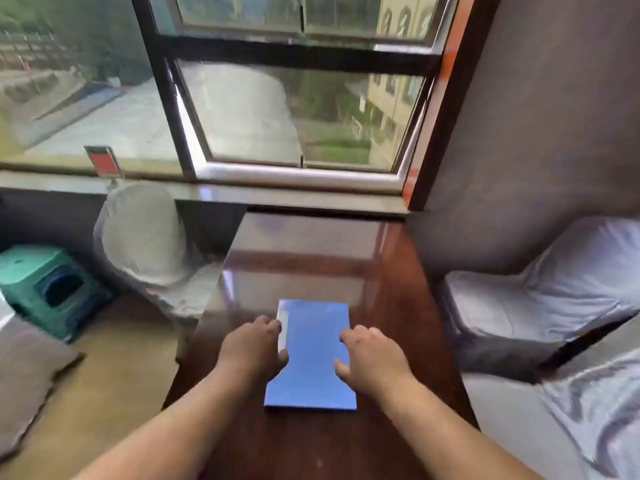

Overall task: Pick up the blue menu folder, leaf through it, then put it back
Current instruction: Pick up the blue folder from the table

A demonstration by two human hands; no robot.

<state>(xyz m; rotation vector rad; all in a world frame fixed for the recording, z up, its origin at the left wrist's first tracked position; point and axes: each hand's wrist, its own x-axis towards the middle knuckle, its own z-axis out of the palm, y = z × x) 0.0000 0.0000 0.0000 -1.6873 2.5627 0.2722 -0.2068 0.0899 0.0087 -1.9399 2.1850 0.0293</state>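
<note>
The blue menu folder (311,355) lies flat and closed on the dark polished wooden table (346,265), its long side pointing away from me. My left hand (254,348) is at the folder's left edge, fingers curled against that edge and thumb resting on the cover. My right hand (372,356) is over the right edge, fingers bent down onto the cover and thumb spread. Whether either hand has a firm hold on the folder is unclear; it still rests on the table.
A chair in a white cover (149,237) stands left of the table, and two covered chairs (540,299) are on the right. A green plastic stool (52,285) sits on the floor at left. Beyond the table are a window sill (277,194) and a small red sign (104,162).
</note>
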